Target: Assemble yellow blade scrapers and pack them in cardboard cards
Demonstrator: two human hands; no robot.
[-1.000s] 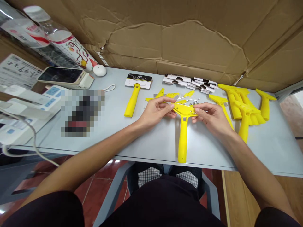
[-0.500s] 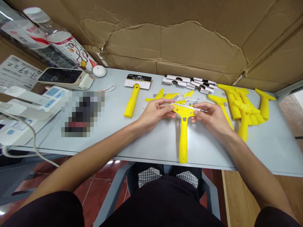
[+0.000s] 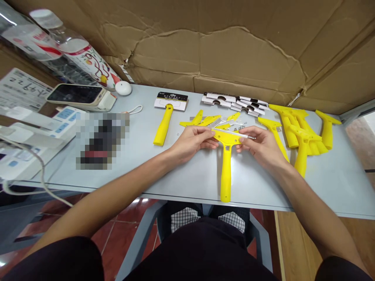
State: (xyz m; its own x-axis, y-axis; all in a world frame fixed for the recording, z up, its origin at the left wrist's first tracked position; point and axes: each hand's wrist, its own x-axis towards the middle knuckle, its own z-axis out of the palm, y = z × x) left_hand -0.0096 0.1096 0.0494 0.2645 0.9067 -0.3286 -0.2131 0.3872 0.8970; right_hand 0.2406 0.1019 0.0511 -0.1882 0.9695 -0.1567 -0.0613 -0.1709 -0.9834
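Note:
Between my two hands is a yellow scraper (image 3: 226, 168), its handle pointing toward me and its wide head away from me. My left hand (image 3: 195, 141) pinches the head's left end. The right end is in the fingers of my right hand (image 3: 256, 141). A thin metal strip (image 3: 231, 132) lies along the head's far edge, touching the fingertips of both hands. Just beyond are loose yellow pieces (image 3: 209, 120) with metal strips and small screws (image 3: 240, 127).
Several yellow scraper handles (image 3: 301, 132) lie at the right. A carded yellow handle (image 3: 163, 125) is left of my hands, with folded cards (image 3: 234, 102) behind. Bottles (image 3: 84, 58), a phone (image 3: 74, 93) and power strips (image 3: 61, 123) stand at the left, before a cardboard wall (image 3: 205, 50).
The handle's near end has swung slightly left. The metal strip now shows a little farther out along the head's edge. Both hands have hardly moved.

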